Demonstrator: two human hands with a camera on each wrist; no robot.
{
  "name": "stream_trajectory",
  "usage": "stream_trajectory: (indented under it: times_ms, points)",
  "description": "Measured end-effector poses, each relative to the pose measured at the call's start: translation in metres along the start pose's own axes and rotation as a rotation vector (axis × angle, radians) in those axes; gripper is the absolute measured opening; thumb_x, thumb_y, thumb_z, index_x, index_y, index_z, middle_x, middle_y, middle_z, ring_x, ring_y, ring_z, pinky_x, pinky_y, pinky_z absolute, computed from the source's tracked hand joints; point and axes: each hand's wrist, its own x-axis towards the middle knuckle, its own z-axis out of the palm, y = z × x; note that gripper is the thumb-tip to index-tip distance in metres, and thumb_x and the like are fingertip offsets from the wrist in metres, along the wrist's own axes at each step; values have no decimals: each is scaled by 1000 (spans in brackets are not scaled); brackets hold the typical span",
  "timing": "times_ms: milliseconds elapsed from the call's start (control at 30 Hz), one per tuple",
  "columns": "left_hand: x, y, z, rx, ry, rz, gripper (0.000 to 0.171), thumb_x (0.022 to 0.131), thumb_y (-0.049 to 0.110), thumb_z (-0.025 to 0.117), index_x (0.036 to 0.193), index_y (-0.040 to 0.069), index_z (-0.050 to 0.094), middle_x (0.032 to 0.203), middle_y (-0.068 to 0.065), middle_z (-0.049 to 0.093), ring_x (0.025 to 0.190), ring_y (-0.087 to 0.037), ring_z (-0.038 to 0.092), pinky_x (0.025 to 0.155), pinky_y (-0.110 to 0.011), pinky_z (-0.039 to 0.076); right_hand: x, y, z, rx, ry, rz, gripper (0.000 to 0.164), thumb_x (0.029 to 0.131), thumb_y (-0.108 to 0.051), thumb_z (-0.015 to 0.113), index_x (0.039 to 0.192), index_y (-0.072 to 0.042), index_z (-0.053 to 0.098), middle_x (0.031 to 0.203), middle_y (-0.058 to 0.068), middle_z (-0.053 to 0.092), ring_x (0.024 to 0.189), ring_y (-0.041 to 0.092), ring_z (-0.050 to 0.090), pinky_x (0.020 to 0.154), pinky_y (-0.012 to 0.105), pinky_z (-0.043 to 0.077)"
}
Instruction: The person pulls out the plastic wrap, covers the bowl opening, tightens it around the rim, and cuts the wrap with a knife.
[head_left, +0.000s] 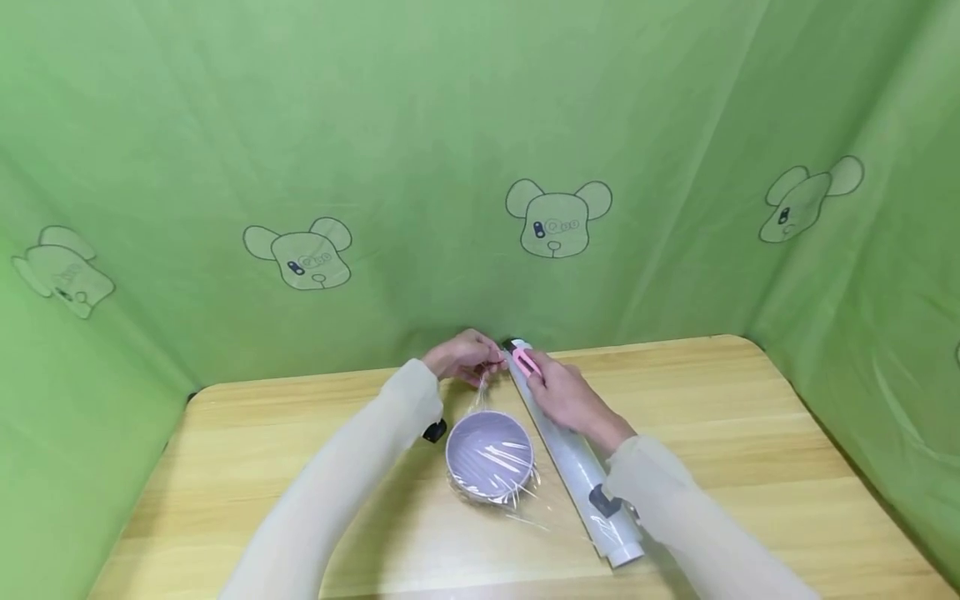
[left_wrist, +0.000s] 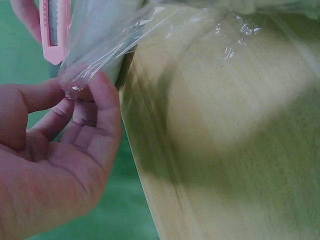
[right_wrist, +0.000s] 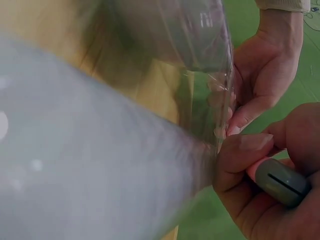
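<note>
A lavender bowl (head_left: pixel 489 454) stands on the table with clear cling film (left_wrist: pixel 112 42) stretched over its top. Beyond the bowl, my left hand (head_left: pixel 467 357) pinches the gathered edge of the film between thumb and fingers. My right hand (head_left: pixel 564 393) grips a pink utility knife (head_left: pixel 526 362) above the far end of the cling film roll (head_left: pixel 573 467). That roll lies slanted along the bowl's right side, film running from it toward the bowl. In the right wrist view, the knife's grey end (right_wrist: pixel 282 182) shows within the curled fingers; the blade's tip cannot be made out.
The wooden table (head_left: pixel 315 467) ends just past both hands, against a green cloth (head_left: pixel 435 208) printed with bear heads. More green cloth hangs at left and right. Dark straps (head_left: pixel 603 502) sit at the wrists.
</note>
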Motion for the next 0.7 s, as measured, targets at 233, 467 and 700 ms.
stream_trajectory:
  times_ms: [233, 467, 700]
  points:
    - [1, 1, 3, -11, 30, 3, 25, 104, 8, 55, 118, -7, 69, 82, -9, 62, 65, -13, 55, 62, -28, 52, 2, -5, -1, -65, -6, -1, 55, 106, -12, 44, 159, -3, 32, 68, 8, 54, 47, 12, 43, 37, 24, 37]
    - [1, 1, 3, -35, 47, -2, 20, 102, 5, 57, 110, -6, 71, 81, -11, 64, 61, -14, 55, 59, -27, 53, 4, -12, -1, -124, -7, 10, 54, 105, -11, 44, 157, -2, 36, 70, 10, 54, 48, 13, 44, 37, 24, 38]
    - [-1, 1, 3, -46, 44, 2, 21, 102, 3, 56, 113, -8, 70, 84, -13, 65, 62, -14, 55, 58, -26, 53, 5, -11, 0, -132, -11, 31, 53, 104, -10, 45, 156, -4, 39, 71, 11, 54, 49, 14, 46, 38, 24, 39]
